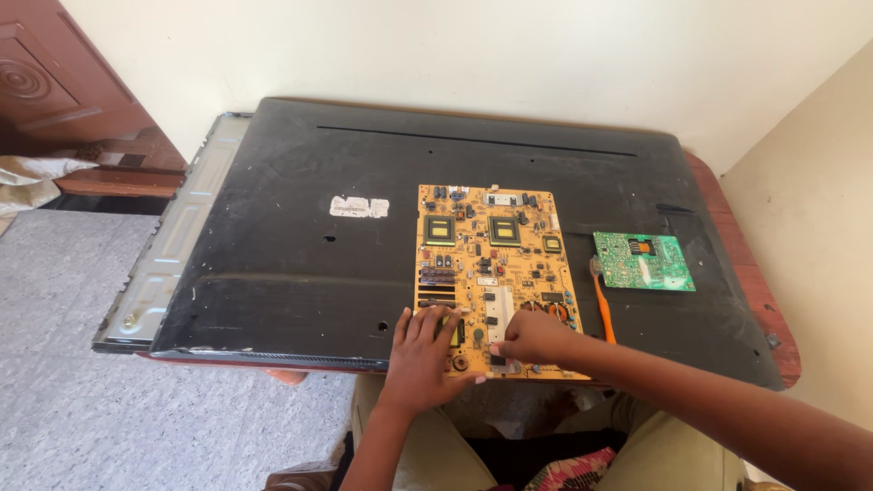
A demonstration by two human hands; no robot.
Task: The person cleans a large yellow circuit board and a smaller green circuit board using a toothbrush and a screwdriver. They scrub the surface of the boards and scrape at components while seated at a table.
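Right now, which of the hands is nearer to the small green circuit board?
The right hand. It rests on the near edge of the big yellow board, below and left of the green circuit board. The left hand lies flat farther left.

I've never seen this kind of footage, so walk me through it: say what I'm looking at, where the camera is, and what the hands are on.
There is no machine here, only a person's two bare hands. The one picture comes from a camera on that person's head, looking down. A big black panel lies flat on a table. On it sits a yellow circuit board, with a smaller green circuit board and an orange tool to its right. The left hand rests flat on the yellow board's near edge; the right hand presses beside it. Neither holds anything.
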